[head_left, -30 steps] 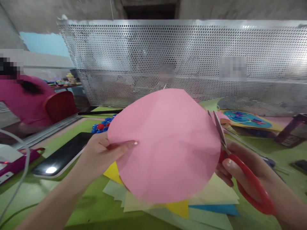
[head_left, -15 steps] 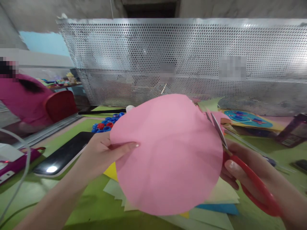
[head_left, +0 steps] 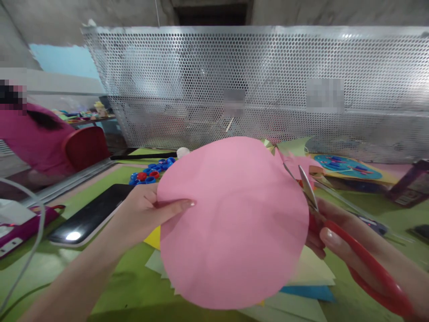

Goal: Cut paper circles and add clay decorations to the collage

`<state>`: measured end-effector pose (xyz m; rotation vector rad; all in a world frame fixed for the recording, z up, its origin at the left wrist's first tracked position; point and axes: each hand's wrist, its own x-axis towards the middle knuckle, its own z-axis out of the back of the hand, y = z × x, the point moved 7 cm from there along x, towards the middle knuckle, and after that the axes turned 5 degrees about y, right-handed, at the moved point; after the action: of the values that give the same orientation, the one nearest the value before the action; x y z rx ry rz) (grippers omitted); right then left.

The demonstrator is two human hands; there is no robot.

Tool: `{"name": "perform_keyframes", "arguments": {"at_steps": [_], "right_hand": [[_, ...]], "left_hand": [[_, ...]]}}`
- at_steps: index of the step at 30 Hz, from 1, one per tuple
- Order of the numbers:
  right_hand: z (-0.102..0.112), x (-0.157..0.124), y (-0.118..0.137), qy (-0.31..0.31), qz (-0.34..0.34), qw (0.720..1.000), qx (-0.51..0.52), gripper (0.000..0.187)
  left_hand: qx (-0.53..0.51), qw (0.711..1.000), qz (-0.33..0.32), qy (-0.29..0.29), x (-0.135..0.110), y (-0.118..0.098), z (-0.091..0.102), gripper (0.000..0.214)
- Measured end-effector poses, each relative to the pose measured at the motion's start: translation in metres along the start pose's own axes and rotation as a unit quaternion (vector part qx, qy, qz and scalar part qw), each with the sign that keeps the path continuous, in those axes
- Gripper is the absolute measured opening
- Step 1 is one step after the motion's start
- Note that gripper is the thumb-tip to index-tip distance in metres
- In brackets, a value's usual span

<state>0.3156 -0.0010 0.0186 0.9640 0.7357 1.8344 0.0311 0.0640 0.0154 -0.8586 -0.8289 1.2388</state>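
Observation:
My left hand [head_left: 144, 214] pinches the left edge of a large pink paper disc [head_left: 234, 219], thumb on top, and holds it up over the green table [head_left: 50, 273]. My right hand [head_left: 348, 250] grips red-handled scissors [head_left: 338, 241]. Their metal blades are parted at the disc's upper right rim, where a pink paper offcut [head_left: 298, 163] curls away. Under the disc lies a pile of coloured paper sheets [head_left: 311, 273], yellow, pale green and blue.
A black tablet [head_left: 90, 217] lies at the left, with blue and red bottle caps [head_left: 147, 172] behind it. A perforated metal screen [head_left: 268, 85] closes the back. A craft piece on yellow paper [head_left: 348, 167] sits at the right. A person in pink [head_left: 36, 143] sits far left.
The pink disc has turned and dropped slightly in my left hand. The scissors have worked along its upper right rim, and a pink strip now hangs free there.

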Motion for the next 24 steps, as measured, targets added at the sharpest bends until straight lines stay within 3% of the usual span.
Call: {"name": "perform_keyframes", "arguments": {"at_steps": [6,16,24], "right_hand": [[-0.004,-0.001,0.000,0.022,0.014,1.000,0.013,0.019],[-0.009,-0.003,-0.012,0.072,-0.043,0.996,0.015,0.028],[-0.012,0.000,-0.014,0.014,-0.132,0.988,0.084,0.050]], "left_hand": [[0.018,1.000,-0.006,0.002,-0.001,-0.001,-0.001,0.009],[0.037,0.999,-0.010,0.012,-0.002,0.004,-0.002,0.012],[-0.008,0.999,-0.010,0.041,-0.002,0.002,-0.004,0.006]]}}
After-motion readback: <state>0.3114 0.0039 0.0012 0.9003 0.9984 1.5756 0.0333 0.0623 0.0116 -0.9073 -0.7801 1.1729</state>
